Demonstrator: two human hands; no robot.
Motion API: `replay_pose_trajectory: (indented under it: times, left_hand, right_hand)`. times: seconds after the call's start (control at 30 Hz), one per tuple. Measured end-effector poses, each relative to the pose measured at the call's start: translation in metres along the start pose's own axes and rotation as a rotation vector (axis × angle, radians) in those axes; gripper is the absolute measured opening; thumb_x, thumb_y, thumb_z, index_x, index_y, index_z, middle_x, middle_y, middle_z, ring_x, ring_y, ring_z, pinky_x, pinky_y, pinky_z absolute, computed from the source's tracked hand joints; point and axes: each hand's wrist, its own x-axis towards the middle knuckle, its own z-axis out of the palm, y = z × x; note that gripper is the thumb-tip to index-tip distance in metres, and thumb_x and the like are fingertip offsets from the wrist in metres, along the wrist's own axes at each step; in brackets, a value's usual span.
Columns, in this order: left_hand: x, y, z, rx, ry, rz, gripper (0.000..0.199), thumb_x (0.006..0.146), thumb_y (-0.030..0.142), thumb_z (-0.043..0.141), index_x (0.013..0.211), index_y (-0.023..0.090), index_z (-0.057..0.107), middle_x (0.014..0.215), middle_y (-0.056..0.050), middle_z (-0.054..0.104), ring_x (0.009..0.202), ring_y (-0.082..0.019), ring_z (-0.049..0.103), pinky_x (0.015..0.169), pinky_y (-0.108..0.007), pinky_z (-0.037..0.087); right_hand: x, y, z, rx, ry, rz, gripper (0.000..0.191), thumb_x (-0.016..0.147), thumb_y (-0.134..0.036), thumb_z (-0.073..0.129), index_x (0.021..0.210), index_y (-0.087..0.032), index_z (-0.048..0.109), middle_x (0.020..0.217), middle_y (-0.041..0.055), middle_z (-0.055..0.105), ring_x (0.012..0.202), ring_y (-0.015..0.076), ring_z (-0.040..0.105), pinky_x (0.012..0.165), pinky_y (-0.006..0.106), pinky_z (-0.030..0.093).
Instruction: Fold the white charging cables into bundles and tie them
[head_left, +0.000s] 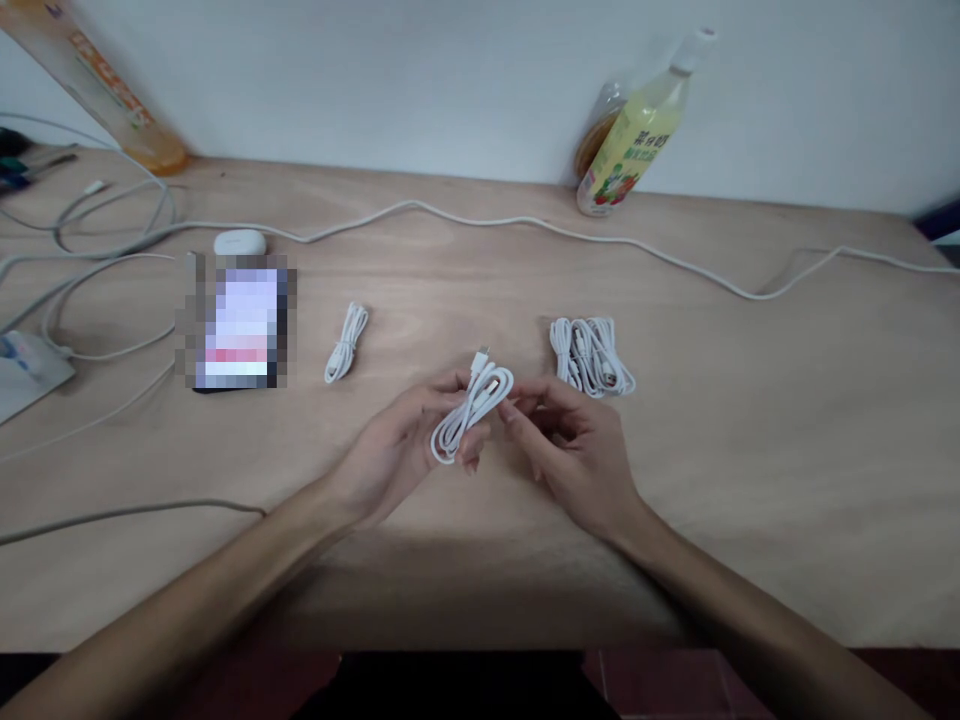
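A coiled white USB cable (pixel 454 428) is held up over the table between both hands, its metal plug pointing away from me. My left hand (pixel 397 440) is closed round the coil, with fingers behind it and fingertips showing below. At the coil's right side, my right hand (pixel 574 445) pinches with thumb and forefinger, seemingly at the cable's edge; its other fingers curl under. Beyond my left hand lies a single bundled white cable (pixel 347 343). Several more bundled white cables (pixel 592 356) lie side by side just past my right hand.
A blurred-out phone (pixel 240 330) and a white earbud case (pixel 240 243) lie at left. Loose cords surround a white power strip (pixel 34 375). One long white cord (pixel 525 222) crosses the back. An orange bottle (pixel 120 95) and a yellow bottle (pixel 634 135) stand by the wall.
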Motion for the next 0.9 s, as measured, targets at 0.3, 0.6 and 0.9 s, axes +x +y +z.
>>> replay_pose_trajectory:
  times: [0.3,0.6,0.9]
  left_hand:
    - [-0.002,0.011,0.003,-0.139,0.231,0.066,0.022,0.099,0.037,0.071,0.09,0.017,0.073,0.064,0.007,0.036,0.053,-0.01,0.034,0.052,-0.019,0.043]
    - [0.001,0.02,0.004,-0.056,0.46,0.231,0.052,0.103,0.026,0.063,0.057,0.023,0.036,0.054,0.007,0.021,0.045,-0.009,0.022,0.042,-0.022,0.033]
    - [0.004,0.02,-0.008,0.052,0.553,0.32,0.052,0.097,0.021,0.069,0.058,0.023,0.035,0.056,0.007,0.023,0.047,-0.009,0.022,0.042,-0.023,0.027]
  right_hand:
    - [0.001,0.0,-0.003,-0.062,0.024,-0.03,0.012,0.1,-0.025,0.067,0.106,-0.021,0.078,0.069,-0.0056,0.064,0.044,0.0068,0.048,0.039,0.02,0.033]
    - [0.001,0.008,-0.002,-0.341,0.004,-0.218,0.014,0.103,-0.021,0.063,0.107,-0.022,0.076,0.072,-0.0051,0.066,0.05,0.0085,0.05,0.046,0.023,0.036]
    - [0.015,0.012,0.012,-0.553,-0.186,-0.414,0.016,0.105,-0.012,0.064,0.117,-0.018,0.073,0.099,0.0052,0.077,0.075,0.0158,0.068,0.072,0.03,0.057]
